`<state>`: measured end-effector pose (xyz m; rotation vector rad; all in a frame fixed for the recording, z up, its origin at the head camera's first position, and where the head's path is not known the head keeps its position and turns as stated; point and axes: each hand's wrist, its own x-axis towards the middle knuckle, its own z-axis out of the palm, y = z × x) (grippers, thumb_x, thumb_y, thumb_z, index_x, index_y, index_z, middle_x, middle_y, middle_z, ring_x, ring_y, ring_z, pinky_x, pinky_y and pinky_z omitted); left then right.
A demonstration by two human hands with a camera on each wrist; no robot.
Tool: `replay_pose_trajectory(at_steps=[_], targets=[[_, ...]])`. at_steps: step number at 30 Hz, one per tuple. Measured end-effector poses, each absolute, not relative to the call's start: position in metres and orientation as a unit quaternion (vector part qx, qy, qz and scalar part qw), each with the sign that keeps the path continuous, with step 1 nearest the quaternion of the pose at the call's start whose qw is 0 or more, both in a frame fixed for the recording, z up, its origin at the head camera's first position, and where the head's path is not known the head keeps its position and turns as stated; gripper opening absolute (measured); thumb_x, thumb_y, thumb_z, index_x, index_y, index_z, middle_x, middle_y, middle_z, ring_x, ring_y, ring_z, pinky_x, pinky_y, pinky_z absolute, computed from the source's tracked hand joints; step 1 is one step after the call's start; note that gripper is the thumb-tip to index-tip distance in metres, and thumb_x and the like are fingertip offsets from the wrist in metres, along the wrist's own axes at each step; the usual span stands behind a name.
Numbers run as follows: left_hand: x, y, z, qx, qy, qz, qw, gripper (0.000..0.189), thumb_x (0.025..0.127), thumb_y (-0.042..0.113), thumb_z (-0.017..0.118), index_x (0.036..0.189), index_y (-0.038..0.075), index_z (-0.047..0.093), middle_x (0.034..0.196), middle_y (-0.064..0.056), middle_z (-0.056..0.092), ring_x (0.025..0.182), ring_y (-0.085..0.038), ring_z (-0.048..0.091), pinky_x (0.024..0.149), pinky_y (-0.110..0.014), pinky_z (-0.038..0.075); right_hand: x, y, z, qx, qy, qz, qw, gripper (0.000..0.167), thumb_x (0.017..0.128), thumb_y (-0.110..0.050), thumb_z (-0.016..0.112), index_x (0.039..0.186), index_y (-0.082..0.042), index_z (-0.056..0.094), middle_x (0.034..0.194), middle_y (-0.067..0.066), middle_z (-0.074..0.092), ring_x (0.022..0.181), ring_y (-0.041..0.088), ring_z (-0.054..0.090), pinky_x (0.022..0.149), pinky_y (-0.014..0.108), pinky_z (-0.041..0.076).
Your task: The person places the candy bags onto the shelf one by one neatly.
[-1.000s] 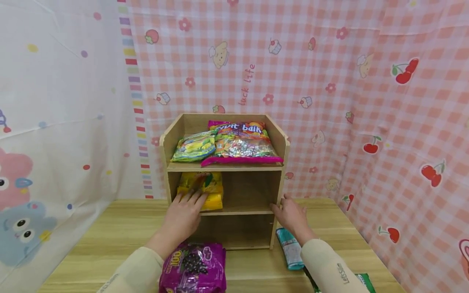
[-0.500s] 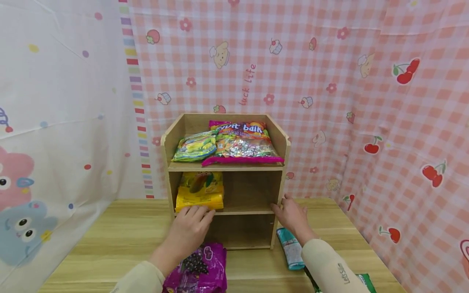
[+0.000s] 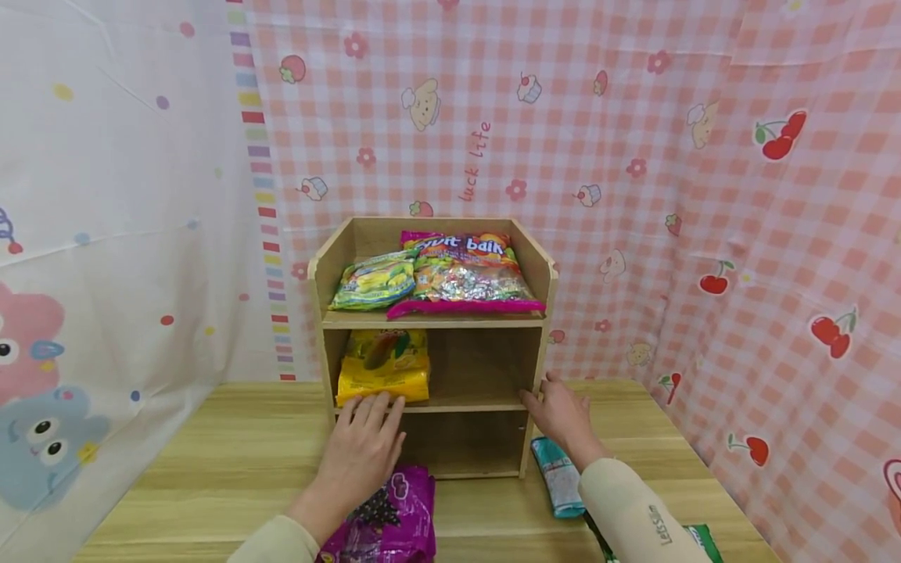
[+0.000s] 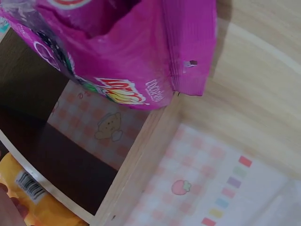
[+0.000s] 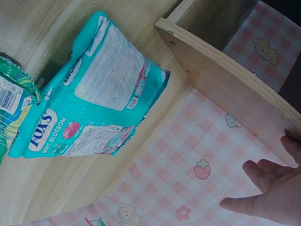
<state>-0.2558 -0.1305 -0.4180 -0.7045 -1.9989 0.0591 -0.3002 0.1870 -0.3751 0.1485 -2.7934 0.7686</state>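
Note:
A yellow candy bag (image 3: 383, 363) with a mango picture lies at the left of the middle level of a wooden shelf (image 3: 434, 322). My left hand (image 3: 364, 451) is at its front edge, fingers extended, fingertips right at the bag's lower rim. Below that hand a purple candy bag (image 3: 394, 516) with dark grapes on it is partly hidden by the arm; its sealed end shows large in the left wrist view. My right hand (image 3: 561, 412) is at the shelf's right side panel. One fingertip meets the panel, while the other fingers (image 5: 263, 175) spread loosely away and hold nothing.
On the top level rest a green-yellow bag (image 3: 375, 281) and a large fruit candy bag (image 3: 475, 274). A teal Fox's mint bag (image 5: 108, 89) lies on the table right of the shelf, beside a green bag (image 5: 14, 101). Patterned curtains (image 3: 450, 109) hang behind the table.
My left hand has drawn down from the front of the yellow bag to its lower edge, and its fingers have straightened since half a second ago. The right hand has stayed in place.

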Motion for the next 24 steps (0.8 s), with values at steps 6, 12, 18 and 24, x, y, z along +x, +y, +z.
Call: replay_pose_trajectory(at_steps=[6, 12, 18, 24], targets=[[-0.256, -0.129, -0.416, -0.273, -0.847, 0.036, 0.455, 0.052, 0.103, 0.035, 0.033, 0.132, 0.001, 0.061, 0.119, -0.022, 0.059, 0.105, -0.037, 0.059, 0.088, -0.052, 0.049, -0.300, 0.187, -0.376, 0.048, -0.956, 0.266, 0.117, 0.053, 0.100, -0.033, 0.054, 0.128, 0.011, 0.057, 0.150, 0.026, 0.040, 0.131, 0.045, 0.045, 0.105, 0.077, 0.011], [-0.257, -0.130, -0.415, -0.284, -0.837, 0.026, 0.467, 0.049, 0.102, 0.033, 0.038, 0.129, 0.000, 0.062, 0.119, -0.023, 0.056, 0.105, -0.038, 0.057, 0.091, -0.053, 0.047, -0.299, 0.187, -0.374, 0.049, -0.955, 0.270, 0.114, 0.053, 0.100, -0.033, 0.054, 0.129, 0.011, 0.056, 0.150, 0.026, 0.040, 0.131, 0.045, 0.044, 0.105, 0.077, 0.010], [-0.258, -0.128, -0.411, -0.280, -0.839, 0.023, 0.467, 0.057, 0.106, 0.038, 0.028, 0.131, -0.003, 0.060, 0.121, -0.026, 0.052, 0.109, -0.041, 0.053, 0.101, -0.055, 0.041, -0.300, 0.187, -0.375, 0.050, -0.956, 0.266, 0.113, 0.053, 0.100, -0.033, 0.054, 0.129, 0.012, 0.056, 0.150, 0.027, 0.039, 0.131, 0.046, 0.044, 0.105, 0.077, 0.011], [-0.258, -0.124, -0.406, -0.253, -0.864, 0.042, 0.434, 0.072, 0.106, 0.046, 0.012, 0.133, -0.002, 0.059, 0.123, -0.025, 0.051, 0.111, -0.041, 0.052, 0.101, -0.052, 0.042, -0.300, 0.187, -0.375, 0.046, -0.956, 0.268, 0.111, 0.054, 0.100, -0.033, 0.054, 0.129, 0.012, 0.056, 0.151, 0.026, 0.038, 0.132, 0.046, 0.044, 0.105, 0.076, 0.010]])
